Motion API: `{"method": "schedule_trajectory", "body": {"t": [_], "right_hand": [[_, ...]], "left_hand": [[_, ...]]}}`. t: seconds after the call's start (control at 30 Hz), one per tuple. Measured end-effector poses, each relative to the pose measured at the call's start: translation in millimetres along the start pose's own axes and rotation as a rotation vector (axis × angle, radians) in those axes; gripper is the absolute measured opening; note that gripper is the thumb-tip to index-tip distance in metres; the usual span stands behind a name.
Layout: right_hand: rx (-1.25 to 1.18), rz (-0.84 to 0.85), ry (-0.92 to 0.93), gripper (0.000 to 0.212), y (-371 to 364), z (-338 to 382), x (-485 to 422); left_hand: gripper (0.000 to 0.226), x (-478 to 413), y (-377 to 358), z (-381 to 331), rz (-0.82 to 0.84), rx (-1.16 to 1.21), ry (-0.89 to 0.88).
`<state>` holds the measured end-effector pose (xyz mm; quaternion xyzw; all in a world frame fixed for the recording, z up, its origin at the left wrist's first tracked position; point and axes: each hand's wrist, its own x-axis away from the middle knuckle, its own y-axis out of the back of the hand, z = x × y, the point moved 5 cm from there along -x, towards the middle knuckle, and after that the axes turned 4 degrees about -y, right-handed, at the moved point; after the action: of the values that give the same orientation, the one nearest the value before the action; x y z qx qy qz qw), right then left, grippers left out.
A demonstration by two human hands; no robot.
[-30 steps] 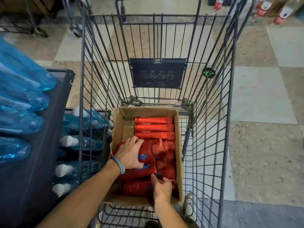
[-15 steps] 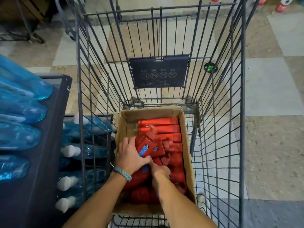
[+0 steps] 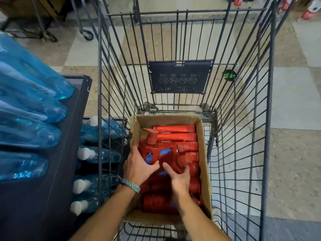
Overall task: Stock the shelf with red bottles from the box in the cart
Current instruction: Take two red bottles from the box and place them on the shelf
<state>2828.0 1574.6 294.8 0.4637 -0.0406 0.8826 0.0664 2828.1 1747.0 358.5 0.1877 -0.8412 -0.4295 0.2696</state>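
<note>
Red bottles (image 3: 156,153) gripped by left hand (image 3: 139,167), right hand (image 3: 180,181) fingers (image 3: 186,169); cart (image 3: 180,77) on tiles (image 3: 295,101).

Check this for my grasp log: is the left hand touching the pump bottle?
Touching. The head view shows the left hand curled round the pump bottle, fingers on its left side and thumb across its front.

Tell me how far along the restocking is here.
Done: no red bottles show on a shelf; the rack beside the cart holds blue bottles. In hand: the left hand grips a red pump bottle raised from the pile, and the right hand grips a second red bottle. Left: the cardboard box holds many more.
</note>
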Motion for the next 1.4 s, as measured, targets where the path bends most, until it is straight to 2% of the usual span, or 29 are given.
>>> {"method": "schedule_trajectory", "body": {"t": [0.07,0.17,0.33,0.47,0.6,0.73,0.83,0.93,1.03,1.17,1.23,1.4], "right_hand": [[0.078,0.020,0.065,0.088,8,14,-4],[0.172,0.110,0.154,0.080,16,33,-5],[0.324,0.261,0.267,0.094,24,81,30],[0.329,0.285,0.365,0.092,30,126,72],[0.300,0.348,0.458,0.080,37,184,122],[0.361,0.500,0.535,0.091,41,245,181],[0.476,0.669,0.684,0.067,42,286,242],[0.534,0.824,0.776,0.053,38,312,304],[0.571,1.007,0.844,0.054,34,318,368],[0.558,1.280,0.836,0.051,26,299,444],[0.550,1.374,0.845,0.056,25,281,476],[0.597,1.585,0.786,0.076,23,222,549]], "left_hand": [[0.088,6,3,3,-0.035,0.021,0.011],[0.087,14,11,1,-0.071,0.091,0.032],[0.090,34,45,-27,-0.154,0.251,0.002],[0.090,60,83,-61,-0.248,0.332,-0.014],[0.077,93,126,-97,-0.288,0.388,0.054],[0.077,140,186,-133,-0.442,0.421,0.075],[0.074,189,235,-165,-0.596,0.450,0.090],[0.068,241,278,-189,-0.751,0.499,0.119],[0.067,296,315,-204,-0.872,0.512,0.136],[0.067,379,363,-198,-1.074,0.470,0.119],[0.063,420,385,-188,-1.164,0.413,0.130],[0.069,518,413,-148,-1.299,0.341,0.259]]}}
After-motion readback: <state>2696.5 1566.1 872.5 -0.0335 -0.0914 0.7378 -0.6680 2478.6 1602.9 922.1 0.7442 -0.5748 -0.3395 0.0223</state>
